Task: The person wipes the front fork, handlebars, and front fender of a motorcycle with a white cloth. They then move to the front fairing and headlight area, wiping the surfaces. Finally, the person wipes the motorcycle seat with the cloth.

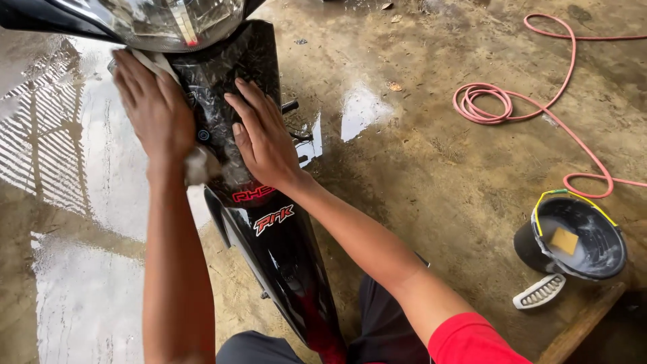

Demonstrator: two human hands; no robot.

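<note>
My left hand is pressed flat over a white cloth, fingers wrapped on it, holding it against the black front panel of the motorcycle just below the headlight, up at about eleven o'clock in my view. A corner of the same cloth hangs out under my wrist. My right hand grips nothing; it lies open, palm down and fingers spread, on the glossy wet panel just beside the left hand, toward twelve o'clock. Below both hands the black front fender with red trim runs down to six o'clock, between my knees. The concrete floor is wet, with a wide puddle at nine o'clock. At two o'clock a pink hose lies coiled, well apart from me. At four o'clock sits a black bucket holding soapy water and a yellow sponge, with a white brush just beside it
</note>
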